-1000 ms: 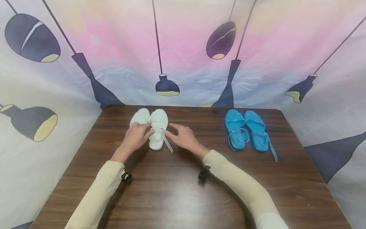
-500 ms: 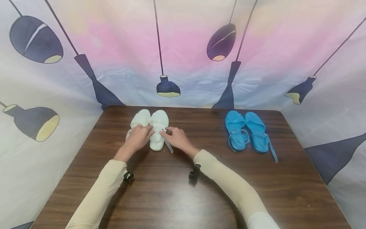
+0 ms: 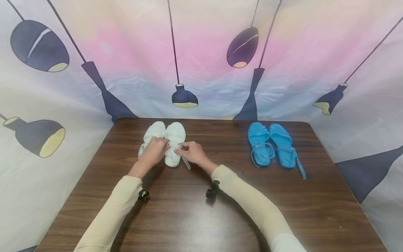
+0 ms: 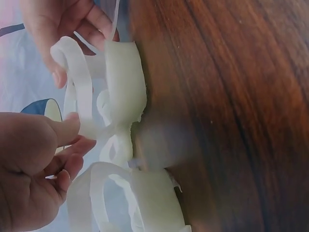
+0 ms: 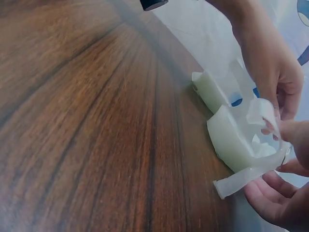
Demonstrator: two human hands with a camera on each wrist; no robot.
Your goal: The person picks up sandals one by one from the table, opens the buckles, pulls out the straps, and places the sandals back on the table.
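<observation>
A pair of white sandals stands side by side at the table's far left. My left hand (image 3: 155,150) reaches over the left white sandal (image 3: 155,129) and pinches the side of the ankle strap (image 4: 82,96) on the right white sandal (image 3: 175,131). On that sandal's other side, my right hand (image 3: 193,152) pinches the strap near its small buckle (image 5: 286,152). The strap's loose end (image 5: 244,181) sticks out past the right fingers. In the left wrist view the strap loop stands raised over the heel. Part of the left sandal is hidden behind my left hand.
A pair of blue sandals stands at the far right, the left one (image 3: 259,140) with its strap looped and the right one (image 3: 283,145) with its strap hanging loose. Both pairs rest on a dark wooden table (image 3: 201,203). A cloth backdrop (image 3: 207,45) printed with lamps surrounds it.
My right hand has moved left, from beside the right white sandal onto its strap and buckle, and its thumb and finger have come together. My left hand has shifted slightly right.
</observation>
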